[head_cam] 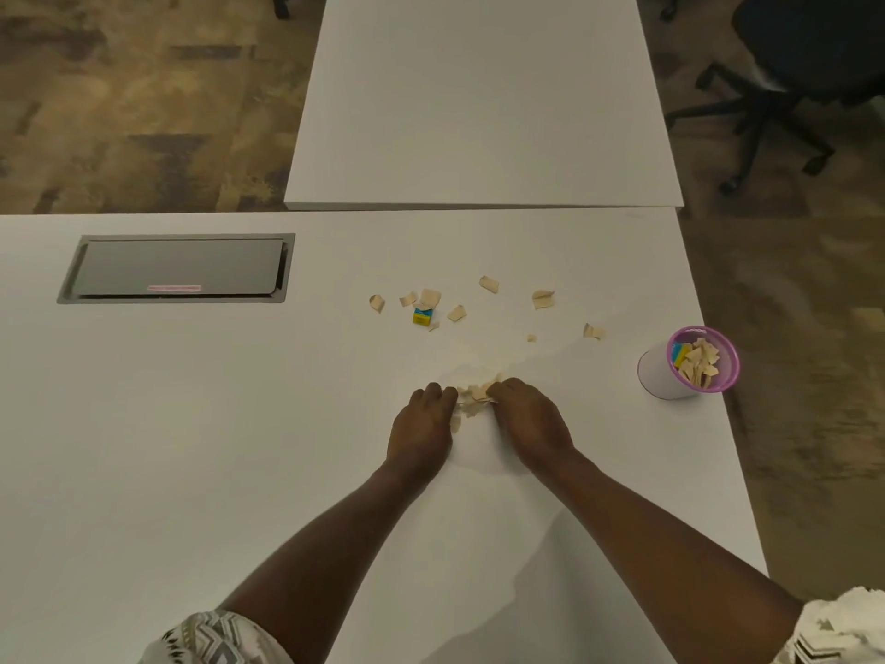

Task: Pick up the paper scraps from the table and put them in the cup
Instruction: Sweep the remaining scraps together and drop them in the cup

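A small heap of tan paper scraps (473, 398) lies on the white table (239, 448), squeezed between my left hand (421, 431) and my right hand (529, 421), both with fingers curled around the heap. Several more tan scraps (430, 298) are scattered farther back, along with a yellow and blue scrap (422, 316). Near the table's right edge stands a white cup with a purple rim (657, 372), holding several tan scraps and a blue and yellow one.
A grey cable hatch (177, 268) is set into the table at the back left. A second white table (479, 112) butts against the far edge. A black office chair (790, 79) stands at the back right on the carpet.
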Demonstrator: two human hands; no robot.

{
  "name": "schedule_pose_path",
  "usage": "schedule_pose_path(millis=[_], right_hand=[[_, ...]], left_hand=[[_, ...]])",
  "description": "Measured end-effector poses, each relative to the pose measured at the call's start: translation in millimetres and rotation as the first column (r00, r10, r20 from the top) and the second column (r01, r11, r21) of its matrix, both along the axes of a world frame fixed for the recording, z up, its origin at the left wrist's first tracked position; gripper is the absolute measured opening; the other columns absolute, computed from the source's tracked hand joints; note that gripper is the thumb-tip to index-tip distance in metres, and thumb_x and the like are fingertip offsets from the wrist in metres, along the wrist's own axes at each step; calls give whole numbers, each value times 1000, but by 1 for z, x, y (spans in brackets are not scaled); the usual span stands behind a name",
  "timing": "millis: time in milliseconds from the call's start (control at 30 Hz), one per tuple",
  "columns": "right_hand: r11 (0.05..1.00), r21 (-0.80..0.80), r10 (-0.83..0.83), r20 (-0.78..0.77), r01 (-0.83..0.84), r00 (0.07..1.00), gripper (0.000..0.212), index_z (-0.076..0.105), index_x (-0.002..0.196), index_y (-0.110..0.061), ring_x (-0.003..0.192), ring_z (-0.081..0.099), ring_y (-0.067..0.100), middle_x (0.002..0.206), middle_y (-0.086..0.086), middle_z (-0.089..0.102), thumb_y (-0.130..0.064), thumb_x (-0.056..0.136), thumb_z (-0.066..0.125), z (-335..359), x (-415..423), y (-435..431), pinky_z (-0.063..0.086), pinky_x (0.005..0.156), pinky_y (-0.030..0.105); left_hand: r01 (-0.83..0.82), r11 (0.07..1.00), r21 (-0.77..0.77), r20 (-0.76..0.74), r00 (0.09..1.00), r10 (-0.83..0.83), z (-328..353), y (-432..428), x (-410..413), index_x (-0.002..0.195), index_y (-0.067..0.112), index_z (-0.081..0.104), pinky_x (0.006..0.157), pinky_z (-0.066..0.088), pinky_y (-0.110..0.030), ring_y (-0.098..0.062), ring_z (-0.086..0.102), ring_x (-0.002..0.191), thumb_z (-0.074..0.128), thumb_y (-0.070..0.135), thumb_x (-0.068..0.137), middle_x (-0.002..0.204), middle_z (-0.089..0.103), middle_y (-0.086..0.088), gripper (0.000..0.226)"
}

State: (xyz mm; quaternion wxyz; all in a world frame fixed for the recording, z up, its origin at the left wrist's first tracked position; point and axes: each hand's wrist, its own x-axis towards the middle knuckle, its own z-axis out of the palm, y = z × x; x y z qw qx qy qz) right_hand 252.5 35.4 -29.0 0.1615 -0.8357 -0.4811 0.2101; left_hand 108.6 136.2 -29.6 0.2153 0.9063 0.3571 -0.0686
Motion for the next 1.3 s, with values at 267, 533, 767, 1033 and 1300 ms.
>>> schedule_pose_path(millis=[267, 533, 767, 1033, 1300], right_hand=[[939, 123, -291, -215, 322, 932, 11, 72, 92, -20, 74, 63, 19, 82, -2, 72, -20, 91, 61, 26, 6, -19, 51, 66, 32], [896, 14, -414, -342, 445, 844, 12, 72, 96, -20, 73, 69, 18, 74, -1, 73, -27, 91, 64, 40, 26, -43, 51, 73, 27], [859, 54, -449, -397, 509, 800, 14, 71, 103, -22, 72, 71, 16, 78, -1, 74, -27, 92, 64, 57, 50, -69, 56, 77, 31], [792, 137, -515, -375, 596, 771, 21, 69, 114, -15, 66, 64, 6, 84, 4, 70, -20, 94, 65, 80, 115, -108, 43, 55, 7], [788, 49, -594, -200, 614, 779, 24, 71, 112, -11, 85, 62, 25, 103, 13, 73, -19, 90, 65, 88, 182, -136, 47, 73, 28]], left_hand=[[-268, 960, -78, 187, 942, 279, 24, -15, 17, 104, 18, 62, 66, 51, -38, -24, 56, 87, 49, 10, 92, 93, 64, -2, 19], [-398, 858, -326, 294, 820, 492, 40, -35, 40, 92, 20, 64, 69, 53, -34, -19, 66, 80, 56, 22, 96, 84, 71, 4, 8], [-368, 862, -349, 356, 799, 485, 49, -53, 67, 89, 19, 63, 64, 42, -28, -17, 59, 73, 61, 27, 96, 74, 62, 9, 11], [-261, 876, -406, 420, 798, 432, 67, -80, 132, 89, 25, 62, 70, 50, -30, -11, 63, 74, 60, 39, 95, 71, 65, 13, 15], [-143, 890, -433, 449, 822, 350, 87, -112, 214, 92, 21, 64, 68, 49, -30, -20, 63, 79, 64, 25, 92, 86, 72, 2, 4]])
